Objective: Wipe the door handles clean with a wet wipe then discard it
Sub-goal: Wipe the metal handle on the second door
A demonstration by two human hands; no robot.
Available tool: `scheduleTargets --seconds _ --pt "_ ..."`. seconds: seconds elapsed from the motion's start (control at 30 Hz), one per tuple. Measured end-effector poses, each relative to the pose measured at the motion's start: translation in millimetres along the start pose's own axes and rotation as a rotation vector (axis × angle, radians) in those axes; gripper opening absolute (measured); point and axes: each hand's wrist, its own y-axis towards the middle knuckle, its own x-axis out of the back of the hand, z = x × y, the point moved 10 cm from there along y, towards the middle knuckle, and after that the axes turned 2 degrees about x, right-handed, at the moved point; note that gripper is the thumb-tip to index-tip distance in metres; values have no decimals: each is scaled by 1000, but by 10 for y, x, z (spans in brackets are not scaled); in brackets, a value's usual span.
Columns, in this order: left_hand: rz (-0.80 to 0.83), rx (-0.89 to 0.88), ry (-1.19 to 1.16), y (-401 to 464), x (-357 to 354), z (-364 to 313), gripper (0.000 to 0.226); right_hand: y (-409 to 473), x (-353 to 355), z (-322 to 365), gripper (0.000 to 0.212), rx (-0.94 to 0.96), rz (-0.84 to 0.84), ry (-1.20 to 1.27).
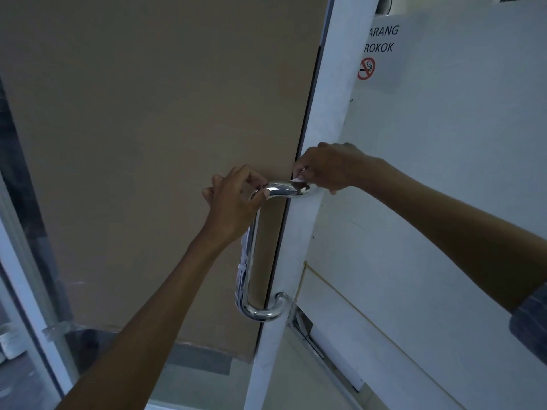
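A chrome U-shaped door handle (250, 279) is fixed to the white edge frame of an open door (299, 232). My left hand (233, 202) grips the handle's upper bend. My right hand (328, 168) sits at the handle's top arm, close to the frame, and pinches a small white wet wipe (297, 180) against the metal. Only a sliver of the wipe shows under my fingers. Clear plastic wrap clings to the handle's vertical bar.
The door panel on the right is white and carries a no-smoking sign (381, 51). A beige wall (148, 128) fills the space behind the handle. A glass panel with a metal frame (26, 276) stands at the left.
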Motion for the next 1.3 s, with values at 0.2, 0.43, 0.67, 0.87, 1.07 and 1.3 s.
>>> scheduleTargets --seconds 0.2,0.43,0.67,0.87,1.07,1.3 --pt "1 -5 13 8 3 0 9 -48 18 67 27 55 15 -6" --pt "-4 12 -6 5 5 16 10 -128 -35 36 28 110 -34 6" --pt "-10 20 -14 -3 7 11 8 -131 -21 17 27 69 15 102" --pt "-8 19 -24 -10 11 16 8 -140 -77 -14 24 43 34 257" --pt "9 23 -48 -8 4 21 9 -90 -63 94 24 41 -12 241" --pt "27 12 -46 -2 6 26 10 -22 -60 154 24 45 10 210"
